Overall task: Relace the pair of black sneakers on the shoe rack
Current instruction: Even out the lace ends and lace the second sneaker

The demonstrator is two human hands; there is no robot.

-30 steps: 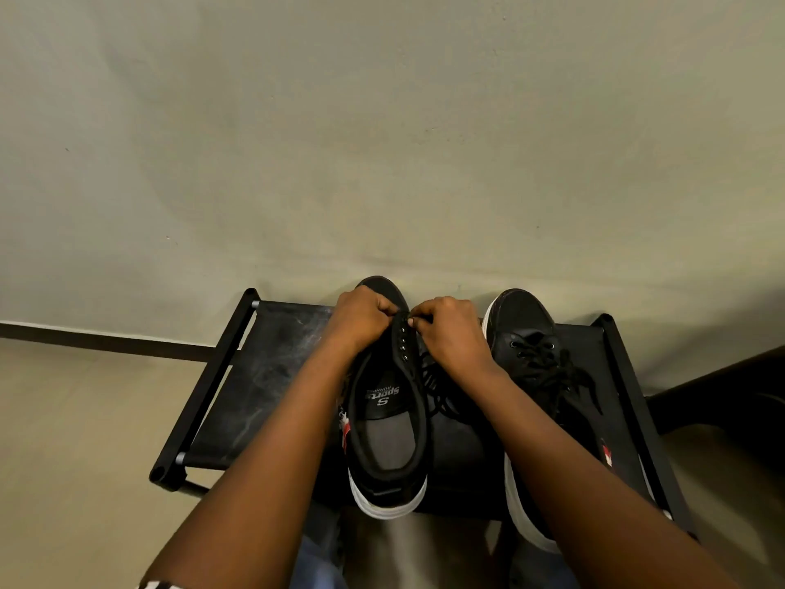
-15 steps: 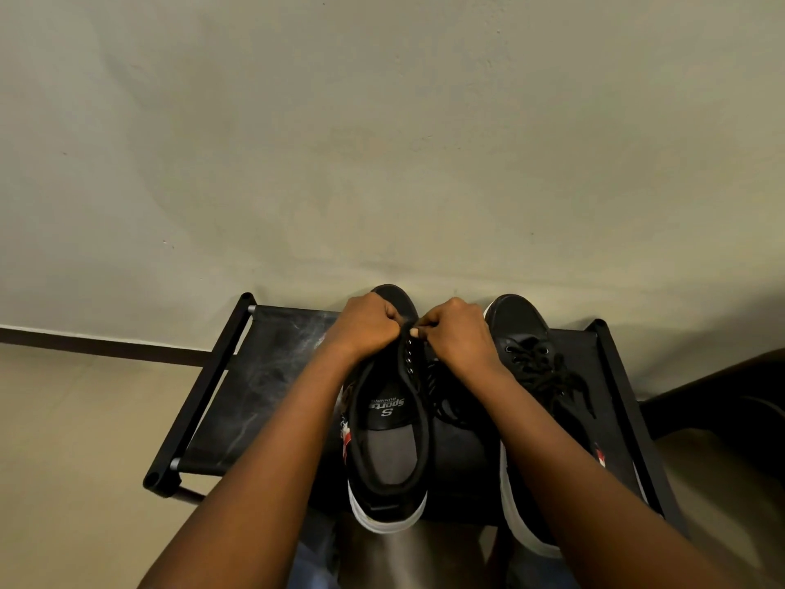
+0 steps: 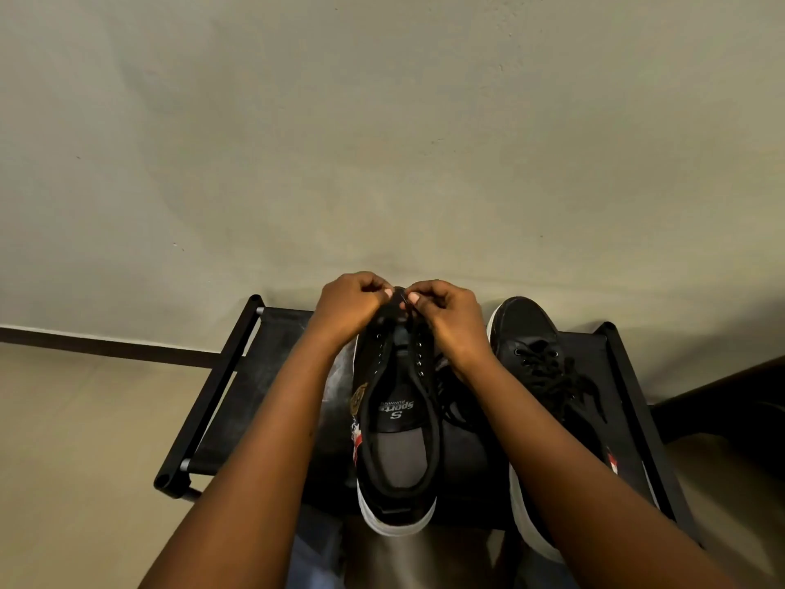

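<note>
The unlaced sneaker point(image 3: 397, 423) stands at the middle of the black shoe rack point(image 3: 204, 399), toe toward the wall point(image 3: 382, 121), its eyelets bare and its tongue and insole open to view. At its toe end the left hand point(image 3: 351, 306) and right hand point(image 3: 447, 318) meet, fingers curled, thumbs and forefingers pinched on a thin strand of the black lace point(image 3: 453, 403). The rest of the lace lies loose just beside the shoe. The hands hide the toe cap. The laced sneaker point(image 3: 531, 333) sits near on the right, partly covered by the right forearm point(image 3: 573, 482). A dark baseboard point(image 3: 106, 346) borders the floor point(image 3: 63, 461).
</note>
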